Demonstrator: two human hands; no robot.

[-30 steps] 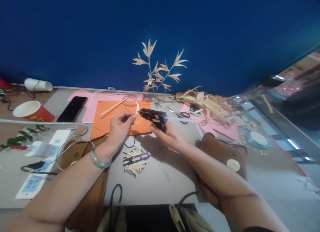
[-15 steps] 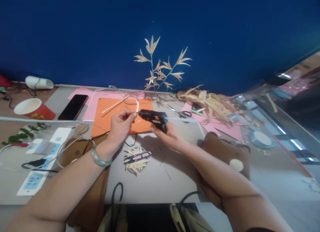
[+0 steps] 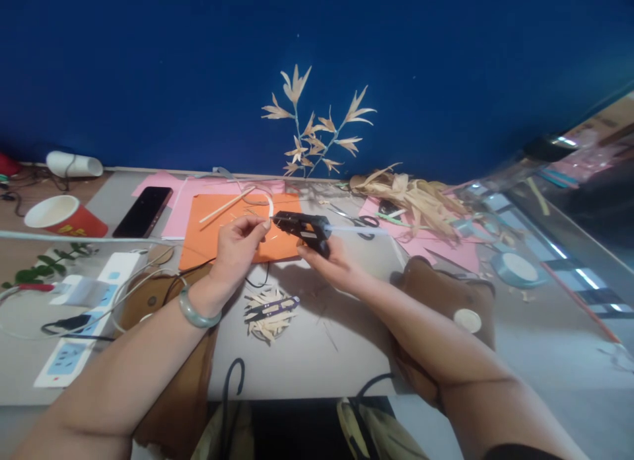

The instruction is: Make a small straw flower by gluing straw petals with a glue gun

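Left fingers (image 3: 261, 227): closed in a pinch on the lower end of a pale strip (image 3: 271, 209), which curved upward from the fingertips.
Right fingers (image 3: 317, 254): wrapped around the grip of a black glue gun (image 3: 302, 227); whether one pressed the trigger could not be told.
Nozzle: pointed left, just beside the pinched end of the strip; contact could not be told.
Left hand (image 3: 238, 243): raised above the near edge of an orange sheet (image 3: 208, 230), a green bangle (image 3: 197, 312) on the wrist.
Right hand (image 3: 331, 265): raised above the tabletop (image 3: 307, 357), a clear glue stick (image 3: 347, 229) protruding from the rear of the gun.
Step in hand: judged to be gluing at the held end of the strip.
Next move calls for: a steady nozzle, a small bead, and fingertips kept off the hot tip.
Below the hands: thread snips (image 3: 272, 308) lay on a small pile of straw cuttings (image 3: 270, 328).
Beyond the hands: scissors (image 3: 365, 222), a heap of dried husk (image 3: 416, 199), and a straw sprig (image 3: 317, 133) against the blue wall.
Far left: a phone (image 3: 142, 211), a red cup (image 3: 64, 217) and a power strip (image 3: 74, 341).
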